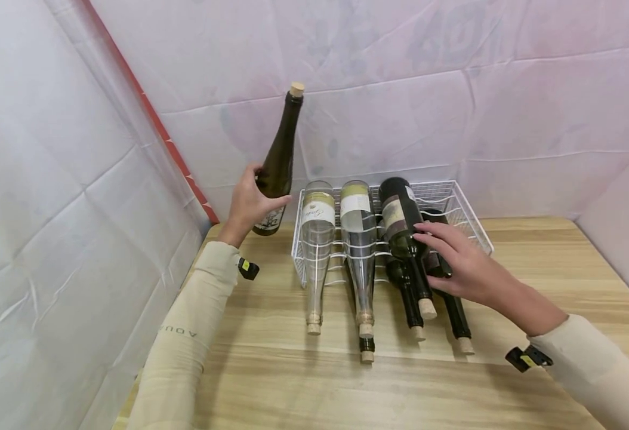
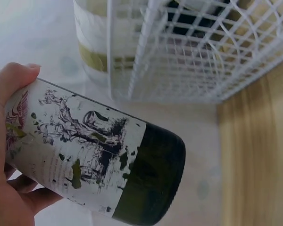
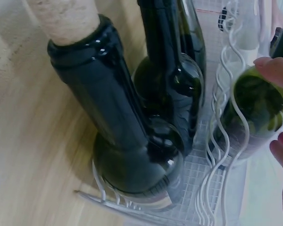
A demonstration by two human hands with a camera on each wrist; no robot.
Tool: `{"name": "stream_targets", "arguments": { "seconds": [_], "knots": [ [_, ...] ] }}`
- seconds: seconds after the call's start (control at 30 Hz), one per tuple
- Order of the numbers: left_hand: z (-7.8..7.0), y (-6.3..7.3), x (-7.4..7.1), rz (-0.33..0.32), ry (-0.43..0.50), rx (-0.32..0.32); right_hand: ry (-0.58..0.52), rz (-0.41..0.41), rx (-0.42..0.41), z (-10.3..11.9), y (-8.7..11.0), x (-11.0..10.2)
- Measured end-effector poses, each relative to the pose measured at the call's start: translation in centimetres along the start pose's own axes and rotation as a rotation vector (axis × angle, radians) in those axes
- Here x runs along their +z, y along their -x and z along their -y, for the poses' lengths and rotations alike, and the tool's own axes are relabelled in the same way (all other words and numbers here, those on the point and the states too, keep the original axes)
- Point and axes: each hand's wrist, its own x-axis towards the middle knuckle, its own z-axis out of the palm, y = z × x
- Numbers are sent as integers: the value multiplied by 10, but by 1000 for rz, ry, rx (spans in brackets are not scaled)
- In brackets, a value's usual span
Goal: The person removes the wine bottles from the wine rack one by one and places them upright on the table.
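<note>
My left hand (image 1: 253, 200) holds a dark green wine bottle (image 1: 279, 161) around its body, above the table and left of the wire rack. The bottle leans slightly right, its cork (image 1: 296, 89) uppermost. Its worn white label (image 2: 80, 141) and dark base show in the left wrist view. At the right, my right hand (image 1: 462, 263) touches the shoulder of a dark labelled bottle (image 1: 400, 209) lying on the rack's upper level, with fairly straight fingers. That bottle's corked neck points toward me. The right wrist view shows only fingertips (image 3: 276, 77) beside green glass.
The white wire rack (image 1: 475, 224) stands against the back sheet. Two clear bottles, one on the left (image 1: 317, 239) and one in the middle (image 1: 356, 233), lie on top. Darker bottles lie below, including one with a corked neck (image 1: 456, 316) at the right. White sheeting (image 1: 78, 209) hangs at the left.
</note>
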Motion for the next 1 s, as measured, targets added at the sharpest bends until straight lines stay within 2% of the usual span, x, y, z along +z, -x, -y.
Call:
{"name": "stream_targets", "arguments": {
  "seconds": [0.27, 0.57, 0.73, 0.93, 1.0],
  "knots": [
    [29, 6, 4, -51, 19, -97, 31, -9, -14, 2, 1, 12],
    [54, 8, 9, -132, 133, -209, 149, -146, -37, 5, -4, 25],
    [68, 13, 11, -173, 176, -261, 187, -177, -46, 7, -5, 28],
    [81, 17, 10, -207, 218, -295, 219, -197, -45, 8, -8, 29],
    [85, 18, 10, -218, 206, -318, 231, -191, -35, 8, -9, 30]
  ]
}}
